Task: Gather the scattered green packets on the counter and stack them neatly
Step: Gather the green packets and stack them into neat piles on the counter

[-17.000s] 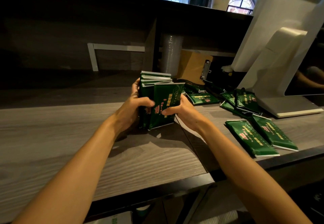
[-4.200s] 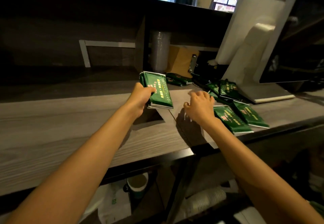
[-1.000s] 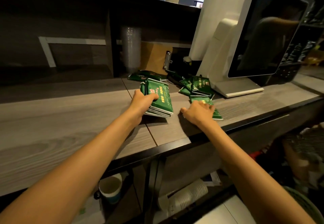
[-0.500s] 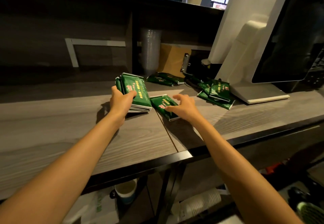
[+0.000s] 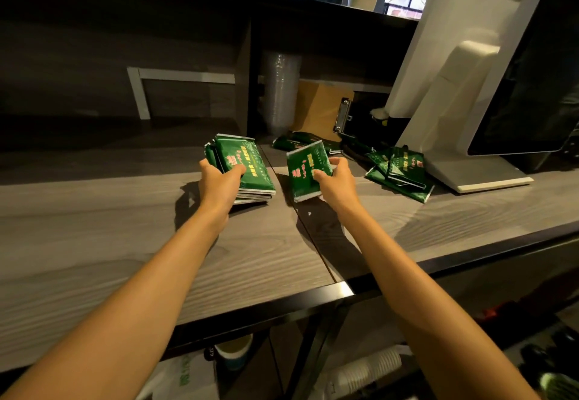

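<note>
Packets with illegible gold lettering

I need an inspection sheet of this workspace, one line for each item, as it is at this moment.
Surface: grey wood-grain counter, dark front edge.
Job's things: stack of packets on the counter; single packet tilted in hand; loose packets by the monitor base; rear packets near the clipboard.
Clutter: clipboard, clear cups, monitor.
Grippers: left hand grips the stack; right hand holds the single packet.
Cables: nothing seen.
Surroundings: windows behind; paper cups on shelf below.
</note>
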Available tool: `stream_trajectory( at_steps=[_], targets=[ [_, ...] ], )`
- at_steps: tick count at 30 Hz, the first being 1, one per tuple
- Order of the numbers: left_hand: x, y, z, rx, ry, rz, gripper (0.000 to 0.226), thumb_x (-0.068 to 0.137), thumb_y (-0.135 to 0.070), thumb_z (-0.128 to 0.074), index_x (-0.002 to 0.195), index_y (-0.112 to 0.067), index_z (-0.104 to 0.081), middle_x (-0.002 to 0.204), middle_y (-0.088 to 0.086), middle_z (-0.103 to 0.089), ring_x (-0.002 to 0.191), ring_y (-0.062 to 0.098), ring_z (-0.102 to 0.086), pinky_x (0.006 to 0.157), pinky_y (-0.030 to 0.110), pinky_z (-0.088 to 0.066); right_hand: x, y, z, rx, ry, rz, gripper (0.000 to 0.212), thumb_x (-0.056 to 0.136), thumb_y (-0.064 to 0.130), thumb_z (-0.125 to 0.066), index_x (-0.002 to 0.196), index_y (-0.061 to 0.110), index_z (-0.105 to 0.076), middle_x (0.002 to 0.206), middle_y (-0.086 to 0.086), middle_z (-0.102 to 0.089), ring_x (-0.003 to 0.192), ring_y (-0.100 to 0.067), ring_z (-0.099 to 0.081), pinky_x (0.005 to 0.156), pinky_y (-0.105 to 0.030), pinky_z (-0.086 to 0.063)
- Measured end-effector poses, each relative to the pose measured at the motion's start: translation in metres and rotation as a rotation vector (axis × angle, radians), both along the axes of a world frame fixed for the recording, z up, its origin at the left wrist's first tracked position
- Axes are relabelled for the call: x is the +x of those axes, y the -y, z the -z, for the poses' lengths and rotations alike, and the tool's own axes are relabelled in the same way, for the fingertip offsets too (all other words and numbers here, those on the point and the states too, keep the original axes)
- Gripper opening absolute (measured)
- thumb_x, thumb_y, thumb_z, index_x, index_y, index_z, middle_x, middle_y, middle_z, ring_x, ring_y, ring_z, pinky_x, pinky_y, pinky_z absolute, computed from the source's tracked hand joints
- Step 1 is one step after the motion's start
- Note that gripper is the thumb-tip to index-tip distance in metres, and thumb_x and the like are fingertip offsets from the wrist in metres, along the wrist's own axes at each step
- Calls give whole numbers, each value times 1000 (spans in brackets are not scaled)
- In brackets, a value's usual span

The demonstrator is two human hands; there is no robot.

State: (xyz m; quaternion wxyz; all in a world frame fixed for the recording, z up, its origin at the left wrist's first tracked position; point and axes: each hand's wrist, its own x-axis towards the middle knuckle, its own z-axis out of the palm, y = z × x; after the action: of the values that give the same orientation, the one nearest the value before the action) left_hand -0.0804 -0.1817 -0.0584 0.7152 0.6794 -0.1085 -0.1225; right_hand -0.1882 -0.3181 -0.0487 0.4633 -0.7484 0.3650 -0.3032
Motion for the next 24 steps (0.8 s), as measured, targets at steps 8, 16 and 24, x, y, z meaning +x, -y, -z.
stream_trajectory(
  at_steps=[8, 16, 24],
  targets=[
    [3, 2, 3, -12, -17, -11, 37, 93, -18, -51, 127, -11, -37, 110, 5, -52, 96, 20, -54, 73, 31, -42, 10, -17, -5, 248, 262, -294, 42, 93, -6, -45, 133, 4, -42, 130, -12, -53, 110, -22, -56, 85, -32, -51],
    [-2, 9, 4, 3, 6, 26, 33, 97, -28, -46, 125, -13, -37, 117, 4, -53, 106, 21, -53, 93, 39, -45, 16, -22, 2, 212, 193, -357, 37, 95, 4, -50, 131, 2, -44, 110, -10, -58, 88, -19, -58, 64, -22, -50],
    [-13, 22, -3, -39, -101, 146, 53, 95, -34, -48, 135, -9, -23, 129, 11, -51, 118, 27, -53, 102, 48, -42, 18, -13, 5, -313, -141, -364, 49, 93, 37, -54, 134, 13, -45, 85, -11, -62, 73, -17, -53, 60, -28, -38]
  ],
)
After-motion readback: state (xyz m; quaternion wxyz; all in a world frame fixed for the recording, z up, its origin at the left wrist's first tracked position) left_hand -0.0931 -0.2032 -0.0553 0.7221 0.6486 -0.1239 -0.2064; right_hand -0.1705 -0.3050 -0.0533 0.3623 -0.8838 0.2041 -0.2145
